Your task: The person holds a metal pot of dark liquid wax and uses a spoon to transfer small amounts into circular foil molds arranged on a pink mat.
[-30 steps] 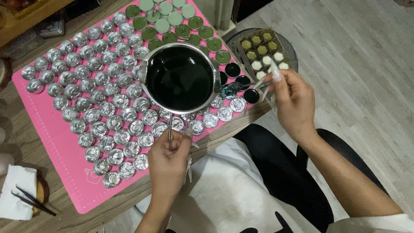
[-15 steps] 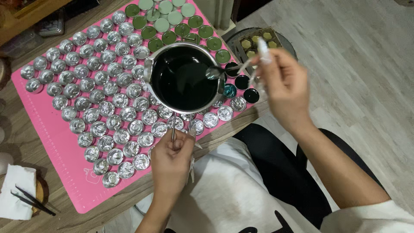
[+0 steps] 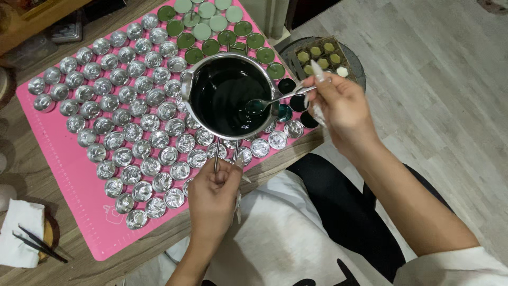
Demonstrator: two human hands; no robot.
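While the left hand [image 3: 211,193] pinches the pot [image 3: 231,95] handle, the right hand [image 3: 341,106] pinches the spoon [image 3: 275,99], bowl pointing left.

Pale grey wood-plank floor [image 3: 439,79] at right; brown wooden table [image 3: 32,175] at left.

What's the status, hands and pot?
Left hand grips pot handle. Right hand holds spoon, bowl over dark liquid. Foil cups crowd beneath.
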